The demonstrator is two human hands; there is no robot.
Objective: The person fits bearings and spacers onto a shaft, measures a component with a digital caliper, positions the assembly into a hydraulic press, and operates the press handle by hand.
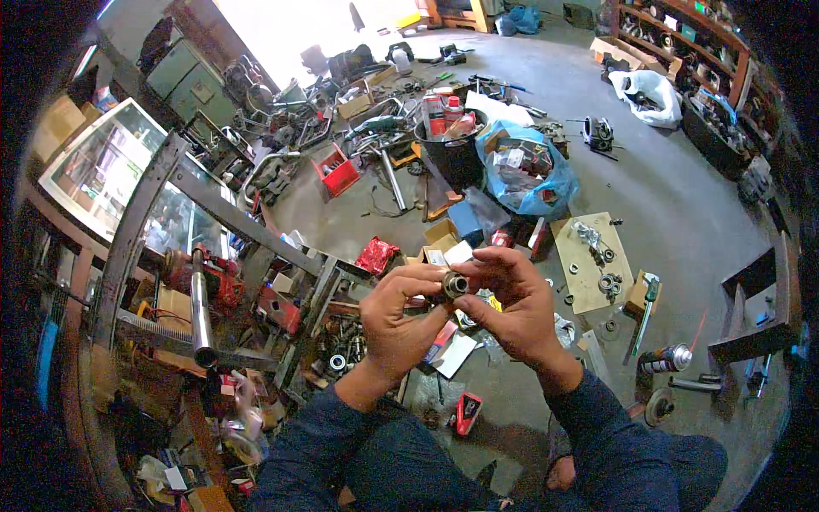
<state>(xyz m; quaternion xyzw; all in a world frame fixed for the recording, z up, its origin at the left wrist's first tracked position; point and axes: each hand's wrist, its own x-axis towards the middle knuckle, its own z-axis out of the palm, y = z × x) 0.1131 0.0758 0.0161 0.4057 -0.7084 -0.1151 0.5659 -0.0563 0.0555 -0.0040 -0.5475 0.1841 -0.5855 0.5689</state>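
Observation:
Between my two hands is a small round metal part [455, 285] with a hole through its visible end; its exact kind does not show. My left hand [394, 317] pinches it from the left with thumb and fingers. From the right, my right hand [516, 305] grips it as well, its thumb below and its fingers curled above. My fingers hide part of its sides. Beyond my right hand, a beige sheet [590, 271] lies on the floor with several metal rings and small parts on it.
A metal frame [223, 213] stands at left, holding a steel tube [201, 311]. Ahead are a blue bag [546, 198], a black bucket [456, 162] and a red bin [339, 177]. A spray can [667, 358] and a ratchet wrench [647, 311] lie right. A red box [467, 414] lies near my legs.

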